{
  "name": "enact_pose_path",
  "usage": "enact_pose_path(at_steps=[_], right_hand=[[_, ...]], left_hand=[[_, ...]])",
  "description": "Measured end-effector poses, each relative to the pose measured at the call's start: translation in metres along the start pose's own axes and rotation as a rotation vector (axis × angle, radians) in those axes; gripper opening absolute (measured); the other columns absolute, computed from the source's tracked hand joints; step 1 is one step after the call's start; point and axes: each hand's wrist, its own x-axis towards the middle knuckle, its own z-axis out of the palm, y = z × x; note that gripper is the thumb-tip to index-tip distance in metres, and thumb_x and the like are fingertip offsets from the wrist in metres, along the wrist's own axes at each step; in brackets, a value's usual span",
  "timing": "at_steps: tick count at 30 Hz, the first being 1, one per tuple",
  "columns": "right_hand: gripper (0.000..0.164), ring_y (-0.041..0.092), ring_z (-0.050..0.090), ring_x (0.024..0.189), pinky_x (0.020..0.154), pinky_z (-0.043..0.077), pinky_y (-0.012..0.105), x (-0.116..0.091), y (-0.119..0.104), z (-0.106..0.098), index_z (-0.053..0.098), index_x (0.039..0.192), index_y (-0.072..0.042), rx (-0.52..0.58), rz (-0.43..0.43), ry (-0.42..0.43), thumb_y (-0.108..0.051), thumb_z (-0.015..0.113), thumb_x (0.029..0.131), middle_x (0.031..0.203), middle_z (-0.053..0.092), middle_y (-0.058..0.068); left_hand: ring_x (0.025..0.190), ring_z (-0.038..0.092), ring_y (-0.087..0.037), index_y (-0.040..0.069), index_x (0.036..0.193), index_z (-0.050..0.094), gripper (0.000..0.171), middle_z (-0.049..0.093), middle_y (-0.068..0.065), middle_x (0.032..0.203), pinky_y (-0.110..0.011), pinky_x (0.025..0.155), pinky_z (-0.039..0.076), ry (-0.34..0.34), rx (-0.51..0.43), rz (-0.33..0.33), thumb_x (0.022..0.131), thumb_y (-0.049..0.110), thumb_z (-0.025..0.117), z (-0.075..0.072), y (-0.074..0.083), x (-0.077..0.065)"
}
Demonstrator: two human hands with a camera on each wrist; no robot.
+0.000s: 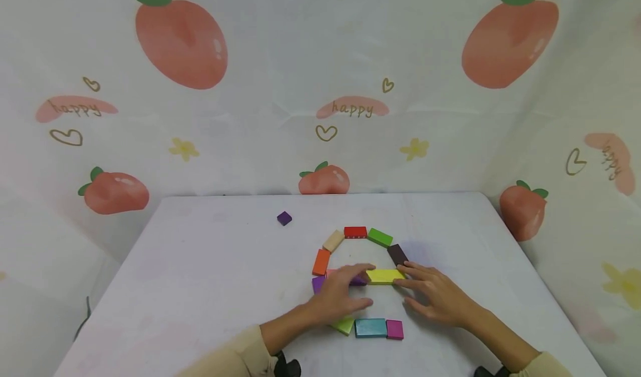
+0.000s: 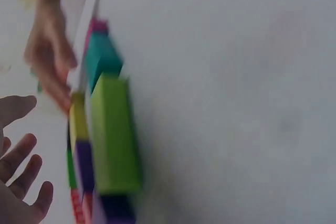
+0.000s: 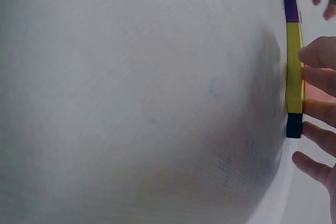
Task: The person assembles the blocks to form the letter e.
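Observation:
Colored wooden blocks lie flat on the white table in a ring with a row across its middle. My right hand [image 1: 440, 293] has its fingers spread, fingertips at the right end of the yellow block [image 1: 384, 277] and by the dark brown block [image 1: 397, 254]. Over the left part of the row hovers my left hand [image 1: 335, 296], partly hiding a purple block [image 1: 358, 281] and a pink one. Its loose fingers hold nothing, as the left wrist view also shows. Beneath that hand, a lime green block [image 1: 343, 326] peeks out. Nearer me sit a teal block [image 1: 370, 328] and a magenta block [image 1: 394, 330].
The ring's far arc has an orange block [image 1: 321, 262], a tan block [image 1: 333, 241], a red block [image 1: 355, 232] and a green block [image 1: 380, 237]. A small dark purple block [image 1: 284, 218] lies apart, farther back. A printed cloth [image 1: 270, 88] hangs behind the table.

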Motion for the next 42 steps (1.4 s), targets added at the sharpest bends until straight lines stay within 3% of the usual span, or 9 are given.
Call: enact_pose_path(at_steps=[7, 10, 14, 19, 24, 27, 33, 42], right_hand=[[0.039, 0.034, 0.057, 0.125, 0.089, 0.053, 0.056, -0.002, -0.001, 0.000, 0.075, 0.118, -0.019, 0.004, 0.025, -0.022, -0.027, 0.080, 0.080, 0.135, 0.062, 0.009], [0.039, 0.034, 0.057, 0.125, 0.089, 0.053, 0.056, -0.003, -0.001, 0.001, 0.075, 0.118, -0.019, 0.010, 0.025, -0.019, -0.026, 0.080, 0.080, 0.135, 0.063, 0.010], [0.039, 0.034, 0.058, 0.124, 0.088, 0.054, 0.056, -0.004, -0.001, 0.000, 0.075, 0.118, -0.019, 0.007, 0.017, -0.015, -0.026, 0.080, 0.080, 0.135, 0.063, 0.010], [0.040, 0.034, 0.058, 0.124, 0.088, 0.054, 0.055, -0.002, -0.001, -0.001, 0.075, 0.118, -0.018, 0.001, 0.007, -0.004, -0.026, 0.081, 0.079, 0.134, 0.063, 0.010], [0.040, 0.034, 0.058, 0.123, 0.088, 0.054, 0.056, 0.000, -0.001, -0.002, 0.075, 0.118, -0.018, 0.002, 0.010, -0.003, -0.025, 0.081, 0.079, 0.134, 0.063, 0.010], [0.039, 0.034, 0.059, 0.122, 0.087, 0.054, 0.057, 0.001, -0.001, -0.001, 0.075, 0.118, -0.018, 0.004, 0.006, -0.002, -0.025, 0.081, 0.080, 0.134, 0.063, 0.010], [0.038, 0.034, 0.058, 0.123, 0.087, 0.054, 0.057, 0.002, -0.003, -0.002, 0.075, 0.118, -0.018, 0.018, 0.003, -0.007, -0.025, 0.079, 0.081, 0.134, 0.063, 0.011], [0.037, 0.034, 0.059, 0.123, 0.087, 0.054, 0.056, 0.001, -0.001, 0.000, 0.075, 0.117, -0.018, 0.012, -0.011, 0.003, -0.024, 0.079, 0.081, 0.134, 0.063, 0.011]], left_hand=[[0.118, 0.062, -0.024, 0.011, 0.137, 0.057, 0.057, 0.073, -0.008, 0.115, -0.051, 0.101, 0.046, 0.325, 0.074, 0.031, 0.085, 0.012, 0.080, -0.048, -0.036, 0.019], [0.120, 0.061, -0.027, 0.009, 0.138, 0.057, 0.058, 0.071, -0.009, 0.119, -0.053, 0.104, 0.043, 0.447, 0.098, -0.008, 0.084, 0.010, 0.080, -0.063, -0.057, 0.023], [0.126, 0.057, -0.029, 0.004, 0.144, 0.051, 0.064, 0.067, -0.011, 0.128, -0.055, 0.109, 0.038, 0.537, 0.118, -0.076, 0.086, 0.009, 0.078, -0.079, -0.084, 0.025], [0.134, 0.049, -0.032, 0.002, 0.149, 0.043, 0.070, 0.062, -0.015, 0.135, -0.051, 0.113, 0.034, 0.570, 0.119, -0.180, 0.088, 0.010, 0.076, -0.099, -0.108, 0.025], [0.142, 0.038, -0.032, 0.006, 0.155, 0.032, 0.076, 0.054, -0.013, 0.143, -0.047, 0.118, 0.026, 0.549, 0.119, -0.354, 0.091, 0.015, 0.073, -0.116, -0.124, 0.022], [0.144, 0.035, -0.033, 0.005, 0.156, 0.028, 0.081, 0.052, -0.014, 0.145, -0.049, 0.118, 0.024, 0.538, 0.122, -0.422, 0.090, 0.016, 0.073, -0.122, -0.131, 0.019], [0.140, 0.040, -0.039, 0.006, 0.156, 0.029, 0.083, 0.057, -0.015, 0.140, -0.052, 0.116, 0.026, 0.544, 0.131, -0.466, 0.088, 0.015, 0.074, -0.124, -0.141, 0.019], [0.133, 0.045, -0.044, 0.006, 0.153, 0.035, 0.075, 0.065, -0.016, 0.128, -0.055, 0.114, 0.029, 0.564, 0.139, -0.476, 0.089, 0.010, 0.074, -0.121, -0.139, 0.022]])
